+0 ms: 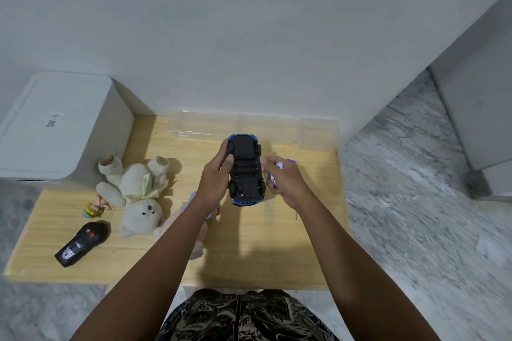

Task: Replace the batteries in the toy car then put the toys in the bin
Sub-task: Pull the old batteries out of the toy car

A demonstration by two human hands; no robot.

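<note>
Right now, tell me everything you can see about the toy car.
The toy car is blue plastic with a black underside and four black wheels. It is turned belly up above the wooden table, nose pointing away. Its battery bay looks open. Near the rear are a small red part and a white mark. The left hand grips its left side; the right hand, holding small purple-and-white items, is beside its right side.

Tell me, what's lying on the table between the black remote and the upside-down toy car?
In the head view, a white teddy bear lies between the black remote and the toy car. A pinkish soft toy, mostly hidden under the left forearm, lies there too.
</note>
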